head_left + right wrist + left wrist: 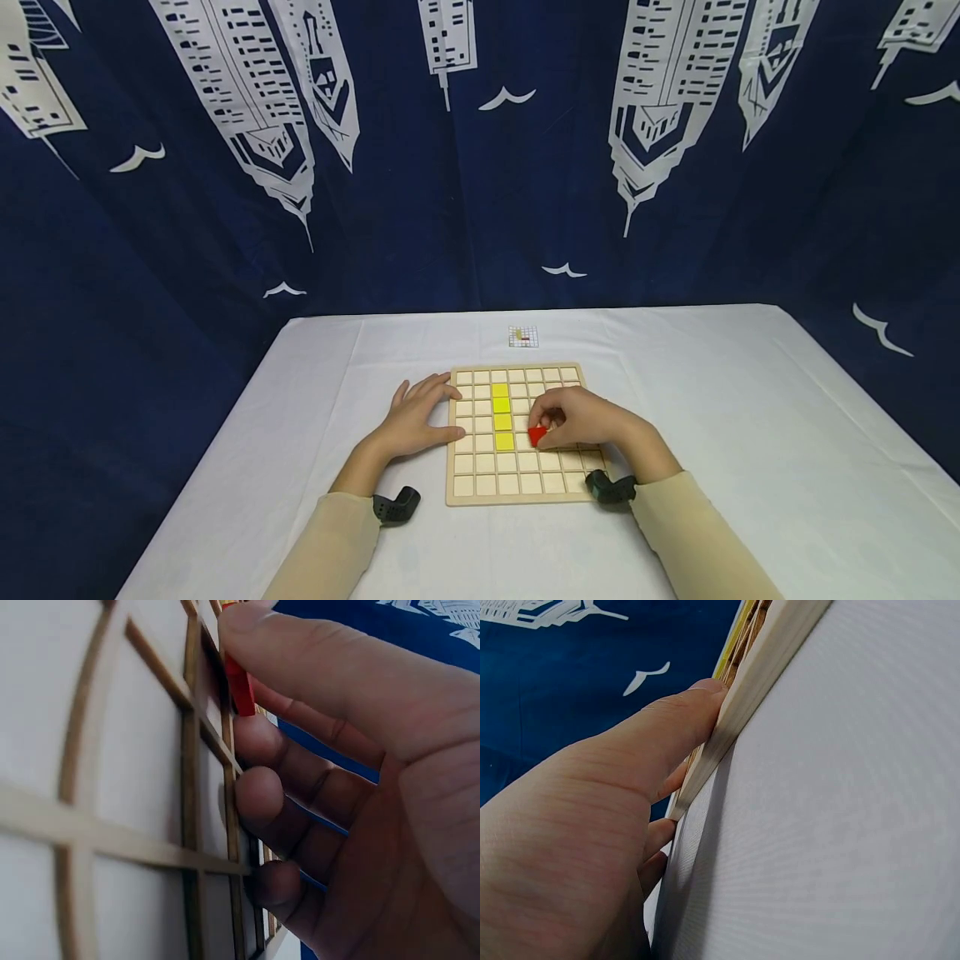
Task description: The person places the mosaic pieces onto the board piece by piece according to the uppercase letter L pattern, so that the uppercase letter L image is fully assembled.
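Note:
A wooden grid board [517, 502] with raised dividers lies flat on the table. Several yellow square tiles [502, 422] fill neighbouring cells of one column. My right hand [583, 418] pinches a small red tile [536, 436] between thumb and fingers, just to the right of the lowest yellow tile. In the right wrist view the red tile [241, 694] is tilted on edge, partly behind the thumb, with the other fingers curled close to the grid. My left hand [414, 422] rests at the board's left edge, thumb and fingers spread and touching the rim [727, 724].
Beyond the board lies a small printed grid card [523, 337] with yellow and red marks. White cloth [750, 400] covers the table. A dark blue curtain [465, 208] with white building prints hangs behind it. Each wrist wears a black camera [397, 506].

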{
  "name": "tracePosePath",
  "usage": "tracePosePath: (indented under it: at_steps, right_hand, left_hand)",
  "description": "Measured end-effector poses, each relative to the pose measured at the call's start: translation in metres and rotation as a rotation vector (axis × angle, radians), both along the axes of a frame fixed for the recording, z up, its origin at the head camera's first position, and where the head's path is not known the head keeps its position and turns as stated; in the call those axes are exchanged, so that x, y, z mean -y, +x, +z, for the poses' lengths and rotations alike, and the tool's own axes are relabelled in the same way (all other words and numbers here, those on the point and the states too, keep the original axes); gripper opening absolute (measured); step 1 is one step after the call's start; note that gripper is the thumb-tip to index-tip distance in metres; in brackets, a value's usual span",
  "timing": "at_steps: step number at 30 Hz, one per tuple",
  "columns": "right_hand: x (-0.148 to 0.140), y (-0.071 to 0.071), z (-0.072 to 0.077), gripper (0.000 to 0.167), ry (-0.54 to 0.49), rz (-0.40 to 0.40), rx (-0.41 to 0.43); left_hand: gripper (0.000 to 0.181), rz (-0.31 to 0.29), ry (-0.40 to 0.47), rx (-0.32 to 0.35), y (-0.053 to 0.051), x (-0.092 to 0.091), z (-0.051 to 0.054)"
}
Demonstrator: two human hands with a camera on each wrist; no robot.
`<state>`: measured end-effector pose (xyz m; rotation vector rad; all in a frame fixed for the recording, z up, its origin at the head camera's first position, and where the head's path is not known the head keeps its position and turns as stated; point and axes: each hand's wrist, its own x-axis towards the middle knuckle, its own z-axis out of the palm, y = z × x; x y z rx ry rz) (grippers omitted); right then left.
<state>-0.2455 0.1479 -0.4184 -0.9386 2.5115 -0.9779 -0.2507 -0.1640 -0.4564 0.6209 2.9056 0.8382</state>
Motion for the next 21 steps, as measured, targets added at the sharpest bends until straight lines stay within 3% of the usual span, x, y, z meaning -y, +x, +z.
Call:
tracePosePath:
  at_steps: [9, 21]
  right_hand:
    - [0.005, 0.000, -0.001, 0.022, 0.031, 0.028, -0.081]
    - [0.015, 0.005, 0.002, 0.023, -0.014, 0.016, -0.019]
  left_hand:
    - [0.050, 0.001, -0.001, 0.002, 0.000, 0.000, 0.001]
    - [0.049, -0.003, 0.008, 0.008, 0.001, 0.000, 0.002]
